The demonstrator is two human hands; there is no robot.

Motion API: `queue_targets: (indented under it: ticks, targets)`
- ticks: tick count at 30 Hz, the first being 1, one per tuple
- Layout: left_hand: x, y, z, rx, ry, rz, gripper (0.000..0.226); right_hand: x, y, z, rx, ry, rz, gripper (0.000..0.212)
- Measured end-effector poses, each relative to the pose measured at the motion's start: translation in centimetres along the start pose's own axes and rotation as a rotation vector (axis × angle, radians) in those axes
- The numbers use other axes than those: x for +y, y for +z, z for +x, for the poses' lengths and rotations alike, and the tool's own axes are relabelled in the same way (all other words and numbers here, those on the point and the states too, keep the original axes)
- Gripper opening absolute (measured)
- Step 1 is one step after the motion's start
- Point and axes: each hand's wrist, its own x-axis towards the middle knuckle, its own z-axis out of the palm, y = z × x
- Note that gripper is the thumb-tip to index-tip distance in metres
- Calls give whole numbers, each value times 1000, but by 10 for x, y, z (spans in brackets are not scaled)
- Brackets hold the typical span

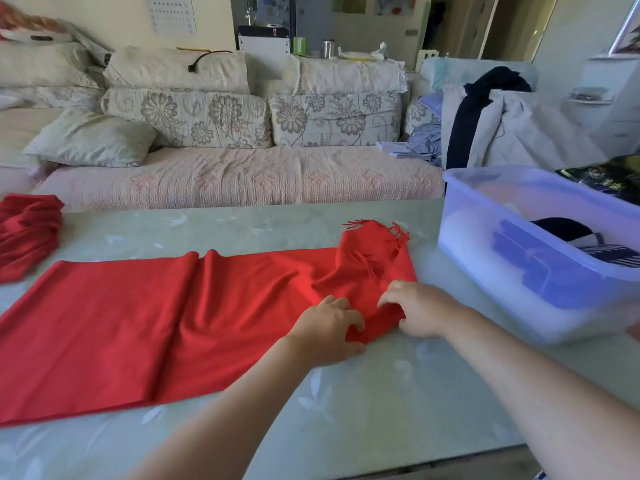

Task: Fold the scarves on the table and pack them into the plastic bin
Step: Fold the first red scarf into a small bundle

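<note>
Red scarf (138,323) lies spread flat across the table (346,410), running from the lower left edge of the frame to just right of centre. Long creases run through its middle. Its right end is turned back on itself, and the fringe (398,237) points toward the upper right.

My left hand (325,327) sits at the near right corner of the cloth, just below centre frame. Its fingers are curled, pinching a bunched fold of red fabric against the thumb. My right hand (419,310) is just beside it to the right, fingers bent down and gripping the same bunched corner. The two hands are close together but not touching; red cloth shows between them. Both forearms come in from the bottom of the frame.

Plastic bin (485,265), translucent and bluish, stands on the table at the right of the frame, near the fringed end but apart from it. Inside it: dark cloth (561,226) and striped cloth (609,254).

Second red pile (27,230), crumpled, lies at the left edge of the frame, by the far left end of the spread cloth; whether they touch I cannot tell.

Sofa (242,174) with flowered cushions fills the upper half. Heap of clothes (485,116) on its right end.
</note>
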Motion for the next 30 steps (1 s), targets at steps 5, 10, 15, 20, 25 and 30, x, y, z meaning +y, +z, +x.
queue_targets:
  ticks: [5, 10, 15, 20, 25, 30]
  targets:
    - [14, 5, 14, 21, 31, -182, 15, 12, -3, -7, 57, 54, -60, 28]
    - [42, 3, 20, -102, 118, -239, 12, 15, -27, -37, -169, 227, 75, 26]
    - [46, 7, 44, 93, 105, -215, 19, 24, -23, -38, 216, 322, 251, 17]
    - [28, 15, 67, 17, -160, 66, 49, 24, 2, -24, 99, 368, 82, 60]
    - [35, 27, 84, -217, -112, 66, 62, 45, -2, -27, 80, 496, 2, 40]
    - [38, 30, 120, 109, -51, 103, 37, 49, -7, -29, 160, 702, -76, 47]
